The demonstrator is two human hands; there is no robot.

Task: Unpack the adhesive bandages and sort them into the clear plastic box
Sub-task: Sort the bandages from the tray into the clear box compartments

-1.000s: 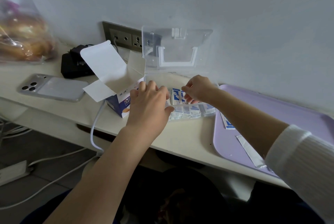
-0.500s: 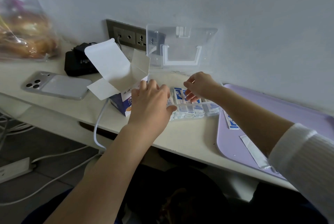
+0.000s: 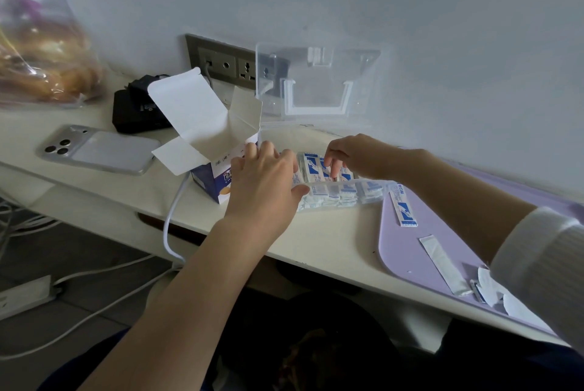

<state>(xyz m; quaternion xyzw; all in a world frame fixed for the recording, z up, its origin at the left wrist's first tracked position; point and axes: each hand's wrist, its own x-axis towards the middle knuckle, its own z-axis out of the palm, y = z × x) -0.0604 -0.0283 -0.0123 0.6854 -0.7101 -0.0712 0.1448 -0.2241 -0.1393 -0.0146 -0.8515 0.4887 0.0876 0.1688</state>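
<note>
Now the left hand (image 3: 265, 182) rests with straight fingers on the left end of the clear plastic box (image 3: 354, 194). The right hand (image 3: 357, 153) touches the bandages (image 3: 311, 164) inside; pinching or not, I cannot tell.

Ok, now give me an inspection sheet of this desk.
Surface: cream desk, against the wall.
Job's things: clear plastic box, lid open, bandages inside; opened carton beside it; loose bandage on purple tray.
Clutter: phone, black item, bread bag, white strip on the tray.
Hands: left hand flat on the box's left end; right hand fingers down among bandages, grip unclear.
Cables: white cable over desk edge; power strip on floor.
Surroundings: wall socket behind carton.
</note>
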